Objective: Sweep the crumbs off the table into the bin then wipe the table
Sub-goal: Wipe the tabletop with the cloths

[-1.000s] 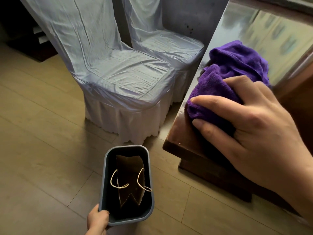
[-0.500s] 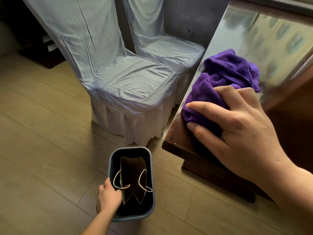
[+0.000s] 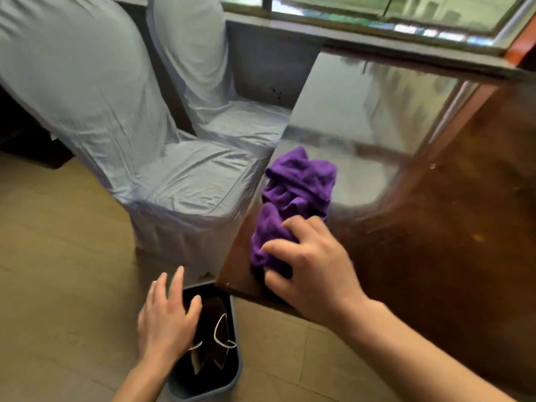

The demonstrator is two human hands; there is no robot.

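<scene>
A crumpled purple cloth (image 3: 295, 195) lies at the near left corner of the glossy dark wooden table (image 3: 435, 227). My right hand (image 3: 313, 265) presses on the cloth's near end with fingers curled over it. Below the table corner a grey-blue bin (image 3: 236, 369) stands on the floor, holding a brown paper bag (image 3: 216, 323) with cord handles. My left hand (image 3: 166, 317) hovers over the bin's left rim with fingers spread, holding nothing. No crumbs are clear enough to make out.
Two chairs in pale fabric covers, the near chair (image 3: 121, 134) and the far chair (image 3: 220, 91), stand left of the table. A window ledge (image 3: 377, 39) runs along the far side. Wooden floor (image 3: 58, 271) lies around the bin.
My left hand has let go of the bin's rim and lifted above it with fingers spread. The view has pulled back and up. My right hand stays on the cloth near the table corner.
</scene>
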